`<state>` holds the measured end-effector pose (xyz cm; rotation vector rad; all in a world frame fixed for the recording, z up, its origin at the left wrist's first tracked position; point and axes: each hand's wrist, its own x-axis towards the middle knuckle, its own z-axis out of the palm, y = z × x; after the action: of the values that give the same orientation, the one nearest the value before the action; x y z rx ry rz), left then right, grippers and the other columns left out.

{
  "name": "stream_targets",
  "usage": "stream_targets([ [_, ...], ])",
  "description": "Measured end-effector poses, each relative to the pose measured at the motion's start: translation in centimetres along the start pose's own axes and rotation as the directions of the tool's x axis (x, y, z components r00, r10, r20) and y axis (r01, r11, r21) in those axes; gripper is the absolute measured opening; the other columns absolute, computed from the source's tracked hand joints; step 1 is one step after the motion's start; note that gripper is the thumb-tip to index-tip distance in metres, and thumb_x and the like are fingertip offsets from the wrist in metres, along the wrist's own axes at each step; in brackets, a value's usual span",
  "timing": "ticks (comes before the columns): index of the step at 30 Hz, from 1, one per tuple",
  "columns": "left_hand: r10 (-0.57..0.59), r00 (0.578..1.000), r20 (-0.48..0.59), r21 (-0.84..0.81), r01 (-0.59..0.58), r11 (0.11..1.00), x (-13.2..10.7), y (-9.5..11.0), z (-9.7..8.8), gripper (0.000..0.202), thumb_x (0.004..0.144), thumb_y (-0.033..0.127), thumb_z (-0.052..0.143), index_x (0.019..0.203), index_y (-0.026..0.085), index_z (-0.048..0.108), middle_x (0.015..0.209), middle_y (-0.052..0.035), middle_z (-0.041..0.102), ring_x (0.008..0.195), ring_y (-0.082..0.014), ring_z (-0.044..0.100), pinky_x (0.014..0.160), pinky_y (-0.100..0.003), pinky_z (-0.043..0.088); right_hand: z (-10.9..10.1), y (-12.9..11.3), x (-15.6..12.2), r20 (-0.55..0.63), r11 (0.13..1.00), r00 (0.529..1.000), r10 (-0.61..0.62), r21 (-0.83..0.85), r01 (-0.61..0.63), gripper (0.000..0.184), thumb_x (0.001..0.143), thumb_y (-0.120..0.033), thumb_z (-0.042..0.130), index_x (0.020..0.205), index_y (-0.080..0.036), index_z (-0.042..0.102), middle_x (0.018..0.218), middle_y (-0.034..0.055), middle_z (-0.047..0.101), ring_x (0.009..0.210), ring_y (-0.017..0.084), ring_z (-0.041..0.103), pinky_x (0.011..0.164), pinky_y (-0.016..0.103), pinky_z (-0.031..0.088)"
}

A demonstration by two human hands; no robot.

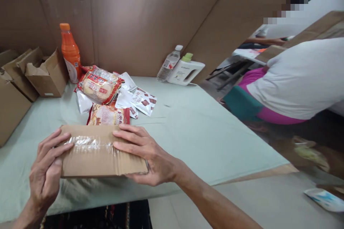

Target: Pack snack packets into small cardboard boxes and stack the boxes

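Note:
A closed cardboard box [91, 162] with clear tape across its top lies at the near edge of the table, held between both hands. My left hand [47, 168] grips its left end, fingers bent over the top. On the right end, my right hand [147, 155] has its fingers on top and its thumb low at the near side. Just behind the box is a red snack packet [109, 114], partly hidden by it. Farther back lie a larger red-and-clear snack bag [100, 84] and several white sachets [145, 101].
An orange drink bottle [71, 55] and open cardboard boxes [47, 75] stand at the left. A clear bottle [170, 63] and a white jug [186, 71] lean near the cardboard wall [150, 25]. A person in a white shirt [301, 78] sits beyond the table [204, 132].

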<state>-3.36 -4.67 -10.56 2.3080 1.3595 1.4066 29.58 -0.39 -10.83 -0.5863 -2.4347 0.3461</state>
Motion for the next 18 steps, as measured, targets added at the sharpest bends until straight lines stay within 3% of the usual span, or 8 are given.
stream_targets([
  [3,-0.045,0.999,0.005,0.003,0.045,0.999,-0.9,1.6,0.5,0.036,0.104,0.019,0.045,0.124,0.032,0.071,0.142,0.0011,0.067,0.147,-0.0299,0.050,0.121,-0.055,0.042,-0.6,-0.9,-1.0,-0.006,1.000,1.000,-0.021,-0.007,0.021,0.072,0.086,-0.046,0.065,0.152,-0.019,0.053,0.153,0.0159,0.060,0.153,0.033,0.040,0.116,0.058,0.041],
  [7,-0.105,0.985,0.136,-0.031,0.110,0.993,-1.6,4.7,2.5,0.040,0.107,0.022,0.044,0.137,0.039,0.063,0.152,0.0021,0.059,0.154,-0.0302,0.042,0.123,-0.056,0.043,-2.8,-3.1,-5.1,-0.034,0.998,0.999,0.042,-0.034,-0.043,0.073,0.086,-0.045,0.064,0.153,-0.020,0.051,0.151,0.0147,0.063,0.151,0.035,0.045,0.115,0.058,0.044],
  [11,-0.047,0.959,0.279,-0.106,0.079,0.991,-1.7,6.8,5.6,0.054,0.112,0.037,0.032,0.166,0.037,0.028,0.175,-0.0056,0.031,0.159,-0.0325,0.035,0.123,-0.055,0.046,-5.5,-4.6,-11.5,-0.159,0.956,0.963,0.220,-0.161,-0.245,0.070,0.088,-0.042,0.067,0.154,-0.021,0.053,0.151,0.0146,0.063,0.148,0.037,0.049,0.114,0.057,0.048],
  [14,0.054,0.916,0.398,-0.055,-0.035,0.998,-1.5,6.4,8.1,0.060,0.111,0.040,0.037,0.169,0.033,0.021,0.176,-0.0089,0.027,0.158,-0.0322,0.037,0.118,-0.049,0.052,-7.8,-3.5,-17.1,-0.344,0.837,0.870,0.353,-0.300,-0.458,0.060,0.092,-0.034,0.068,0.151,-0.025,0.058,0.149,0.0128,0.065,0.143,0.036,0.055,0.113,0.056,0.051],
  [18,0.218,0.811,0.543,0.025,-0.275,0.961,-1.3,3.8,11.0,0.064,0.106,0.037,0.048,0.167,0.031,0.030,0.171,-0.0098,0.039,0.149,-0.0322,0.051,0.112,-0.047,0.058,-11.8,2.0,-23.6,-0.609,0.594,0.635,0.476,-0.310,-0.742,0.045,0.092,-0.043,0.067,0.134,-0.028,0.071,0.140,0.0111,0.070,0.135,0.038,0.061,0.114,0.064,0.047],
])
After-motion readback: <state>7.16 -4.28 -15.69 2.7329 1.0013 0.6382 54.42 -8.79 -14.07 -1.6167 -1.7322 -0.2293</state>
